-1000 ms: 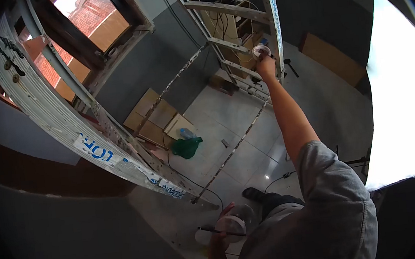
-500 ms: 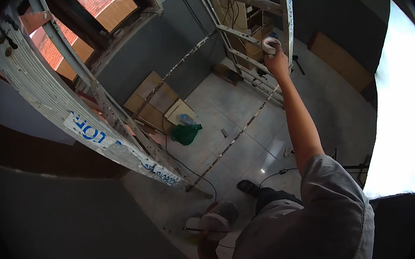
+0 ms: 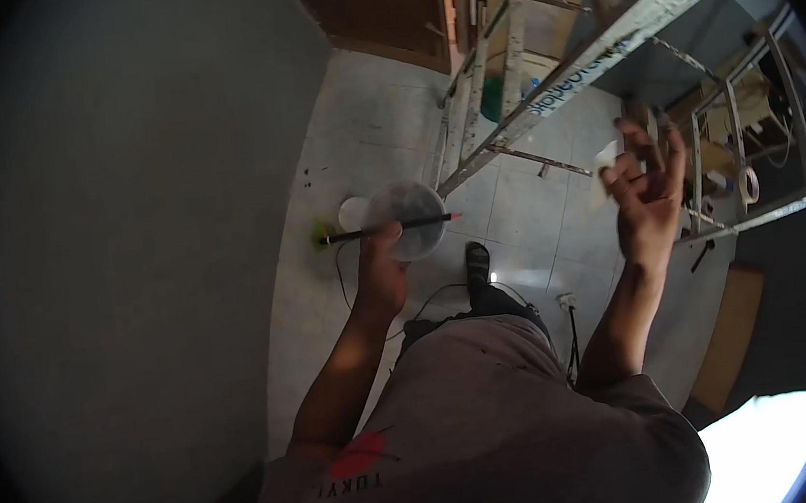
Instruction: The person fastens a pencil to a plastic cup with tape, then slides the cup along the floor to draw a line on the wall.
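My left hand point(image 3: 384, 277) is closed around a clear round plastic tub point(image 3: 418, 235). Its thumb presses a dark pencil point(image 3: 353, 236) with a reddish end across the tub. Farther right, my right hand point(image 3: 649, 204) is raised, blurred, with several fingers spread. A small pale strip that looks like tape point(image 3: 606, 154) is at its thumb and a fingertip. A roll of tape point(image 3: 749, 185) sits at the metal frame on the far right, apart from my hand.
A paint-spattered metal ladder frame point(image 3: 589, 64) rises ahead on the right. Grey wall point(image 3: 148, 227) lies close on the left. Cables point(image 3: 446, 291) cross the tiled floor near my foot. A brown board point(image 3: 729, 336) and a bright white panel point(image 3: 776, 448) stand at the right.
My view has swung left and down. My right hand has let go of the tape roll at the frame and drawn back with the pale strip. My left hand, tub and pencil are higher in view.
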Motion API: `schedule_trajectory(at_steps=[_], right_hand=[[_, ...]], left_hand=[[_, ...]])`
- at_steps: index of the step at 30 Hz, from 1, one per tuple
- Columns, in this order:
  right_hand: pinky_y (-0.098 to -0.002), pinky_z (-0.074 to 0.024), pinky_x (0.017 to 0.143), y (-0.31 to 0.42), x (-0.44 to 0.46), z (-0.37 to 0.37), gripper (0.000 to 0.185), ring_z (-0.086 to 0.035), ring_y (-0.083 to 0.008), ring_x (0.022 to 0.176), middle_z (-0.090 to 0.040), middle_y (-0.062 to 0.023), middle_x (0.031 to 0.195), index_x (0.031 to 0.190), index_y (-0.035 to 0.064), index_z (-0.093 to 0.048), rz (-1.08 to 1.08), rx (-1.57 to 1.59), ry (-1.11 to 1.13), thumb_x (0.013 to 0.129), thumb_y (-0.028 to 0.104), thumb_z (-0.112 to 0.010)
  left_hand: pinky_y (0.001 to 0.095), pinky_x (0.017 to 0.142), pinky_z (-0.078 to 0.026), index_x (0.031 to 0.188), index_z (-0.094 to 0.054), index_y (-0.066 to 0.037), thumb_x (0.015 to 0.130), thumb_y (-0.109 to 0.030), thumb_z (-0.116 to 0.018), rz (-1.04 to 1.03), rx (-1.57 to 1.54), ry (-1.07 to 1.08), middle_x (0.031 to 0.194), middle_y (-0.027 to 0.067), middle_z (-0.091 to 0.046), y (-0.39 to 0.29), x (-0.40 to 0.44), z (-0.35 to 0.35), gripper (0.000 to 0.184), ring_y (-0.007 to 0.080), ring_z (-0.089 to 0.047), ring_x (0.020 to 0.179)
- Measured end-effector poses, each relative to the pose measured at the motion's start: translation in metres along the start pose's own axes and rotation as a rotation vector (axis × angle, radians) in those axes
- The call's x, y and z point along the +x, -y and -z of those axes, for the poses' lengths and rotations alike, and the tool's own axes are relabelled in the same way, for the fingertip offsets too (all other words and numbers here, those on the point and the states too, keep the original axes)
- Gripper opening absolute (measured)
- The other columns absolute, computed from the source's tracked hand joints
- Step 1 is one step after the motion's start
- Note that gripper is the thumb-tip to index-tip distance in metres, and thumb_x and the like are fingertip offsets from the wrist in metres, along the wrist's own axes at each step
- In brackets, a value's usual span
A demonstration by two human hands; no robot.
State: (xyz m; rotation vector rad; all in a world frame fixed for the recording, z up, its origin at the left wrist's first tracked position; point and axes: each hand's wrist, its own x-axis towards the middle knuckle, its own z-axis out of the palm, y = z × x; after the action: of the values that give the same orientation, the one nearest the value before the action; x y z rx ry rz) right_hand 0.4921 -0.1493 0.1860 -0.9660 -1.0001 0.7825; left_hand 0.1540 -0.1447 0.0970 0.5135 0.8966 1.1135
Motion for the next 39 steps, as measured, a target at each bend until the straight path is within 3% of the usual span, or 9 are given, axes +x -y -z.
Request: schedule_trajectory(at_steps=[3,5,6,8,10,14,21,31,39], right_hand=[[-0.0223,-0.0581,0.082,0.02,-0.029,-0.078,0.076,-0.059,-0.0067,0.091,-0.054,-0.0186,0.15,0.155,-0.0011,-0.047,-0.137,0.212,0.296,0.086,-0.023,-0.072],[-0.0265,-0.0587,0.088,0.035,-0.057,-0.126,0.055,-0.065,-0.0092,0.098,-0.056,-0.0141,0.149,0.138,-0.0055,-0.059,-0.298,0.328,0.429,0.088,-0.024,-0.07],[-0.0267,-0.0578,0.091,0.034,-0.064,-0.146,0.037,-0.067,-0.0102,0.107,-0.057,-0.015,0.149,0.122,-0.007,-0.068,-0.272,0.325,0.497,0.088,-0.023,-0.07],[-0.0269,-0.0561,0.095,0.031,-0.087,-0.183,0.023,-0.068,-0.0117,0.113,-0.057,-0.0138,0.145,0.109,-0.0078,-0.071,-0.243,0.206,0.54,0.089,-0.02,-0.072],[-0.0264,-0.0552,0.094,0.033,-0.107,-0.213,0.021,-0.067,-0.0117,0.112,-0.059,-0.0126,0.14,0.107,-0.0074,-0.071,-0.263,0.243,0.551,0.09,-0.019,-0.073],[-0.026,-0.0526,0.091,0.03,-0.134,-0.247,0.021,-0.065,-0.012,0.108,-0.062,-0.0102,0.128,0.108,-0.0045,-0.073,-0.242,0.295,0.578,0.091,-0.017,-0.073],[-0.0322,-0.0486,0.094,0.041,-0.171,-0.285,0.013,-0.064,-0.0167,0.098,-0.075,-0.0043,0.093,0.098,0.0023,-0.081,-0.103,-0.073,0.614,0.086,0.001,-0.086],[-0.0357,-0.051,0.094,0.038,-0.196,-0.324,0.016,-0.065,-0.0222,0.102,-0.079,-0.0076,0.097,0.099,0.0022,-0.082,0.061,-0.239,0.706,0.084,0.002,-0.086],[-0.0363,-0.0498,0.093,0.029,-0.199,-0.349,0.016,-0.064,-0.0226,0.1,-0.08,-0.0067,0.096,0.098,0.0035,-0.082,0.179,-0.249,0.746,0.082,0.003,-0.087]], left_hand=[[0.0442,0.113,-0.05,0.153,-0.045,-0.003,0.097,-0.026,-0.068,-0.114,0.032,-0.149,0.141,0.0127,-0.06,-0.014,-0.025,0.008,0.065,0.0249,-0.06,0.134],[0.0421,0.11,-0.051,0.153,-0.044,-0.005,0.097,-0.026,-0.07,-0.199,0.045,-0.242,0.14,0.0116,-0.06,-0.019,-0.042,0.015,0.065,0.0233,-0.061,0.13],[0.0404,0.109,-0.05,0.154,-0.043,-0.007,0.097,-0.026,-0.071,-0.262,0.064,-0.288,0.14,0.0109,-0.059,-0.024,-0.048,0.016,0.067,0.0216,-0.06,0.128],[0.0388,0.107,-0.05,0.155,-0.041,-0.009,0.097,-0.026,-0.073,-0.341,0.065,-0.346,0.14,0.0101,-0.058,-0.028,-0.065,0.027,0.068,0.0199,-0.06,0.125],[0.0369,0.107,-0.049,0.156,-0.041,-0.009,0.097,-0.024,-0.075,-0.461,-0.031,-0.342,0.14,0.0108,-0.058,-0.03,-0.079,0.04,0.069,0.0189,-0.059,0.126],[0.0361,0.109,-0.047,0.156,-0.04,-0.007,0.097,-0.022,-0.075,-0.447,-0.098,-0.383,0.141,0.0123,-0.057,-0.051,-0.117,0.047,0.07,0.0198,-0.058,0.127],[0.0372,0.113,-0.044,0.156,-0.039,-0.005,0.096,-0.018,-0.074,-0.538,-0.083,-0.3,0.142,0.0139,-0.056,-0.054,-0.15,0.096,0.071,0.0214,-0.058,0.128],[0.0375,0.115,-0.044,0.156,-0.037,-0.003,0.096,-0.017,-0.074,-0.548,-0.104,-0.239,0.141,0.0145,-0.057,-0.081,-0.191,0.12,0.073,0.0218,-0.058,0.129],[0.0398,0.118,-0.041,0.157,-0.037,-0.001,0.092,-0.022,-0.08,-0.599,-0.064,-0.333,0.148,0.017,-0.05,-0.087,-0.2,0.139,0.081,0.0244,-0.051,0.137]])
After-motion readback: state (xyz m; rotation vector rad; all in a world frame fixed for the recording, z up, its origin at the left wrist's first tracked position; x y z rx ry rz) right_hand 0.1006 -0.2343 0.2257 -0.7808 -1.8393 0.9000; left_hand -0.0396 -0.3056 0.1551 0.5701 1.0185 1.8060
